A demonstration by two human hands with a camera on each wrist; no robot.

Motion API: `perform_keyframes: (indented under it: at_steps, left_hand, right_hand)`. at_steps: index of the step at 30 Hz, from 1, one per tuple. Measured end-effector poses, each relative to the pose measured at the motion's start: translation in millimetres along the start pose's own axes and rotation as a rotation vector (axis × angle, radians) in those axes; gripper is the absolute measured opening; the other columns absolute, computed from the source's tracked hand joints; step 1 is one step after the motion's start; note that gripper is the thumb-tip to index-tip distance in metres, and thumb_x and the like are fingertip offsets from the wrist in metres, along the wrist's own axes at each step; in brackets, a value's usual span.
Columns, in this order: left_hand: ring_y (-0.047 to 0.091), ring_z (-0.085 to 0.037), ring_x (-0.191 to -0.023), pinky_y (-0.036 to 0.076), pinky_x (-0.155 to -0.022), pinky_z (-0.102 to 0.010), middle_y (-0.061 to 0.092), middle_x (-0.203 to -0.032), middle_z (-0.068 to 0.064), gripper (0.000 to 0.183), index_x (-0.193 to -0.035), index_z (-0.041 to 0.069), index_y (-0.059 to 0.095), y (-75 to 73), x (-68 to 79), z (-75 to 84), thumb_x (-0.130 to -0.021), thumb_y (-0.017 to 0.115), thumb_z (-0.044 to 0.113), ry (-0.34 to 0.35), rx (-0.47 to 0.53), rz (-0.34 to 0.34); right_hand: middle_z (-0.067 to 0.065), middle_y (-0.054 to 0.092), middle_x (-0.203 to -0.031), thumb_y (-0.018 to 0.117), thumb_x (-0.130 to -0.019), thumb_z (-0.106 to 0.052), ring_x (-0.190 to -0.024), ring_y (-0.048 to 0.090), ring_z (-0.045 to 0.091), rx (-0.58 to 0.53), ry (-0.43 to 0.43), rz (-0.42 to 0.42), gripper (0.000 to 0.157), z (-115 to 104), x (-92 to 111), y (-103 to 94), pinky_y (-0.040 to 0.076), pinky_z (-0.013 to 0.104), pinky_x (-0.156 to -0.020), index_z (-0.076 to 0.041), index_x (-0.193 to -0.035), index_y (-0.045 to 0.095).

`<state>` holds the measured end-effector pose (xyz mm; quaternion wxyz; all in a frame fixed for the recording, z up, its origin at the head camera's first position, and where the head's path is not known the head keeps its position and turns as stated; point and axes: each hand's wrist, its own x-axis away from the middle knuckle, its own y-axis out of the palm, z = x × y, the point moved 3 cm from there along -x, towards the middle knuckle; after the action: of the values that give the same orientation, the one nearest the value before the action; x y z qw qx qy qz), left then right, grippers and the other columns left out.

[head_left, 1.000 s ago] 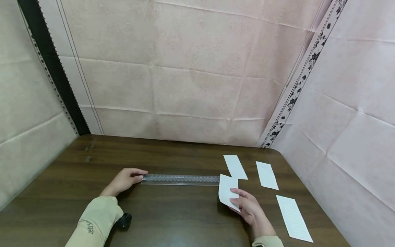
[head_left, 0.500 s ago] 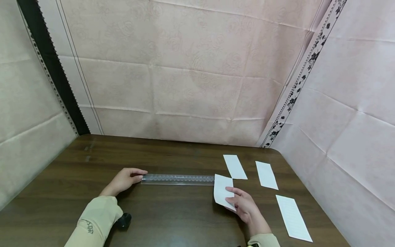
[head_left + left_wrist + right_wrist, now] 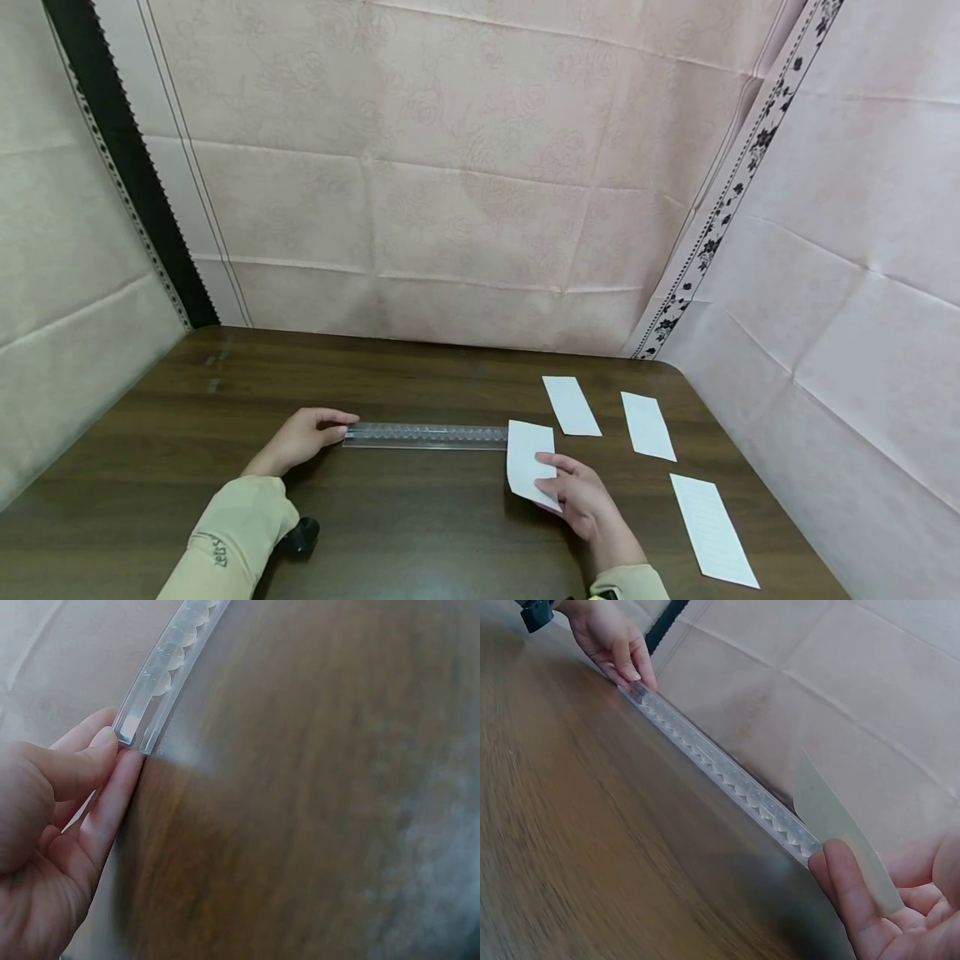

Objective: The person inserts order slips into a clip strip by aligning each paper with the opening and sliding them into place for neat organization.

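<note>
A long clear plastic strip (image 3: 427, 436), ruler-like with a row of scalloped shapes along it, stretches between my two hands. My left hand (image 3: 307, 433) pinches its left end; in the left wrist view the thumb (image 3: 97, 754) lies on top and fingers sit beneath. My right hand (image 3: 592, 496) grips a white paper card (image 3: 528, 454) that overlaps the right part of the strip and hides what lies behind it. In the right wrist view the card (image 3: 840, 832) stands tilted beside the strip (image 3: 720, 765), fingertips right at the strip.
Three more white paper cards lie on the brown wooden table (image 3: 420, 533): one card (image 3: 572, 406) behind my right hand, another card (image 3: 648, 426) to its right, and a longer card (image 3: 714, 531) nearer the front. Pale patterned cloth (image 3: 465, 183) hangs around the table.
My right hand has moved left along the strip with the white card, covering more of it. The left hand has stayed in place at the strip's left end.
</note>
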<state>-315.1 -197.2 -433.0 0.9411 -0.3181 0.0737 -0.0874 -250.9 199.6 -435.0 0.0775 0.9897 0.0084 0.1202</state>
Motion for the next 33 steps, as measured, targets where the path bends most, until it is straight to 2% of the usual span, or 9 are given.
perform_keyframes:
  at_steps: [33]
  left_hand:
    - [0.051, -0.037, -0.112, 0.041, -0.091, -0.051, 0.060, -0.117, -0.017, 0.024, -0.114, 0.005, 0.067, -0.7, 0.5, 1.2, -0.092, 0.058, 0.008, 0.001, -0.002, -0.005]
  right_hand:
    - [0.006, 0.064, -0.101, 0.060, -0.080, 0.014, -0.083, 0.062, 0.018, 0.003, 0.026, -0.075, 0.045, 5, 0, 36.0, 0.054, 0.036, -0.072, 0.008, -0.123, 0.049]
